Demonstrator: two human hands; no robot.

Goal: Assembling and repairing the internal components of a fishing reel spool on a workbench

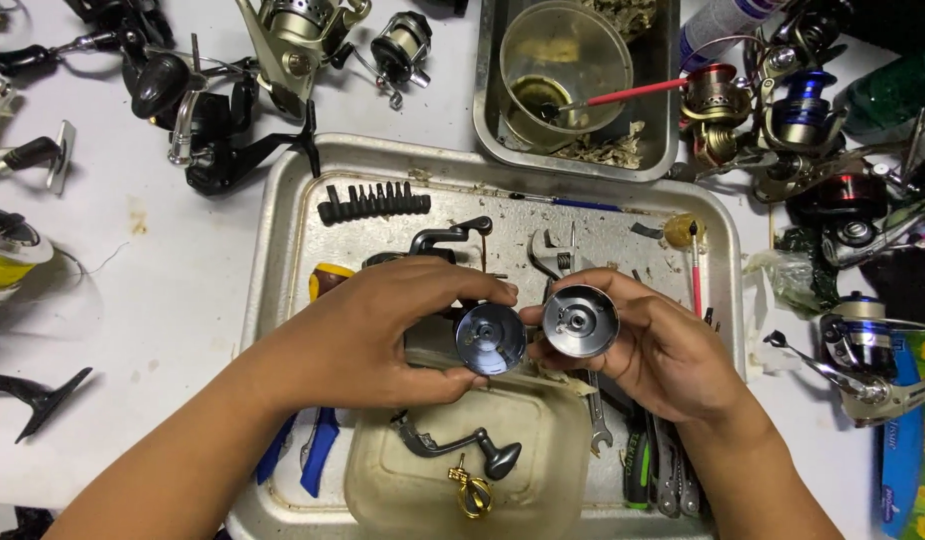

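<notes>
Both hands' grips hold parts: left hand [382, 330] a dark spool [490, 338], right hand [652, 350] perhaps a silver cap [579, 321].

A dark blue round spool [490, 339] and a silver open-faced spool cup [579, 321] sit side by side, nearly touching, above the metal tray [282, 230].

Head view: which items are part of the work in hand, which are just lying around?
In hand:
- left hand holding round metal reel part
- right hand holding silver spool

Lying about:
- bit strip
- crank handle on plastic lid
- adjustable wrench
- brush in cup
- other fishing reels
- metal tray
</notes>
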